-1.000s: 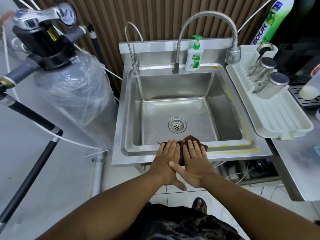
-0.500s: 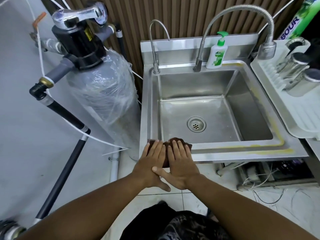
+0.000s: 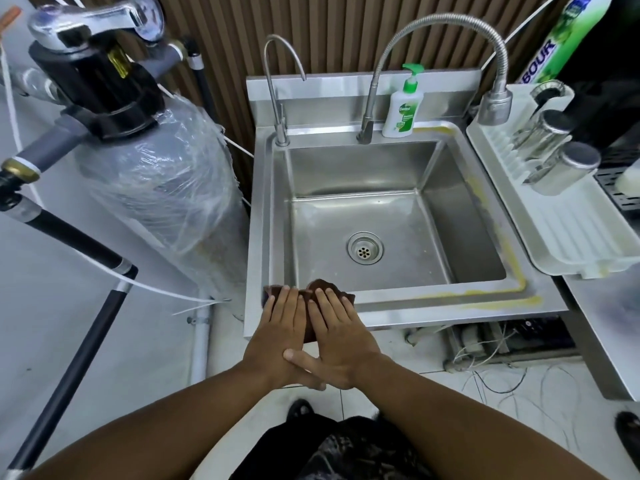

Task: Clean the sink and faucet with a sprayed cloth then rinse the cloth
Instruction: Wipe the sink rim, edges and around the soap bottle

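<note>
Beside the sink [image 3: 433,306], at the far left, a plastic-wrapped tank [image 3: 156,174] stood clear of the work. On the sink's front rim, at its near-left corner, the left hand [image 3: 280,327] lay flat, its fingers [image 3: 287,301] straight and close together, pressing down on the brown cloth [image 3: 323,284] rather than gripping it. The right hand [image 3: 341,332] lay touching it, fingers just as flat, thumbs crossed, likely so that both palms could put weight on the cloth and scrub the rim. The cloth was spread under both palms, one fold humped over the basin's edge. Yellowish staining [image 3: 498,301] ran along the rim to the right, probably ground not yet covered. Further right, the flexible faucet [image 3: 450,20] arched over the sink's back corner, its head hanging by the drying tray [image 3: 571,237].
</note>
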### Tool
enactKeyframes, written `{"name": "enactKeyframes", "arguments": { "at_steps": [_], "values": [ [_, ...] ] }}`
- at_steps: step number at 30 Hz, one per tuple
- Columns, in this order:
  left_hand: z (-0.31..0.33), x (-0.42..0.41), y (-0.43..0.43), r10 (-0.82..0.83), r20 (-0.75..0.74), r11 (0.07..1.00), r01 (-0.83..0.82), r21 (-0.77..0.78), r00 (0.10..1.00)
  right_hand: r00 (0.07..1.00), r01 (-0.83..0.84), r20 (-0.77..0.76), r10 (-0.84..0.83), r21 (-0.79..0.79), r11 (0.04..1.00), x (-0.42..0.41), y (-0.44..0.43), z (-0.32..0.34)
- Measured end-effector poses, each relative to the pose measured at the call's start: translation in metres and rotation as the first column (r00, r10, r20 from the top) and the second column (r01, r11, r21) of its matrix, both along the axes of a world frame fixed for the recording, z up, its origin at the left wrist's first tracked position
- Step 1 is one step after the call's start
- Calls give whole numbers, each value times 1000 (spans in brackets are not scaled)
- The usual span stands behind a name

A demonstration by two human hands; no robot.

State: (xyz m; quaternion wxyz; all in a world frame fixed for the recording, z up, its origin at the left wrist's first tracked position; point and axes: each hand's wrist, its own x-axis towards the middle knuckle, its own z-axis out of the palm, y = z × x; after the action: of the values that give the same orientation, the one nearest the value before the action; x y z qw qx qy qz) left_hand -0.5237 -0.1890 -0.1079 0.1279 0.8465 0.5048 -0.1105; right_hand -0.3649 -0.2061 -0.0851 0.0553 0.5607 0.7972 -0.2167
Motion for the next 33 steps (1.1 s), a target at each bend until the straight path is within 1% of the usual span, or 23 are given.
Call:
{"name": "enactKeyframes", "arguments": {
  "at_steps": [9, 20, 23, 26, 31, 33],
  "values": [
    [-4, 78, 6, -28, 11, 999, 29, -16, 1000, 1000, 4, 18, -3, -32, 999, 79, 0, 0],
    [10, 181, 3, -50, 18, 997, 51, -53, 999, 998, 27, 61, -26, -6, 1000, 179, -5, -3],
    [9, 179, 3, -47, 16, 997, 48, -59, 999, 996, 42, 75, -40, -24, 999, 177, -2, -3],
    [6, 166, 5, -55, 7, 998, 55, -18, 998, 995, 81, 57, -79, -26, 996, 166, 1, -7],
    [-4, 124, -2, 32, 79, 999, -34, 14, 996, 999, 34, -40, -36, -40, 999, 125, 9, -3],
    [-5, 97, -3, 80, 64, 997, -81, 1, 995, 996, 0, -88, -3, -32, 999, 99, 14, -2]
  ]
}}
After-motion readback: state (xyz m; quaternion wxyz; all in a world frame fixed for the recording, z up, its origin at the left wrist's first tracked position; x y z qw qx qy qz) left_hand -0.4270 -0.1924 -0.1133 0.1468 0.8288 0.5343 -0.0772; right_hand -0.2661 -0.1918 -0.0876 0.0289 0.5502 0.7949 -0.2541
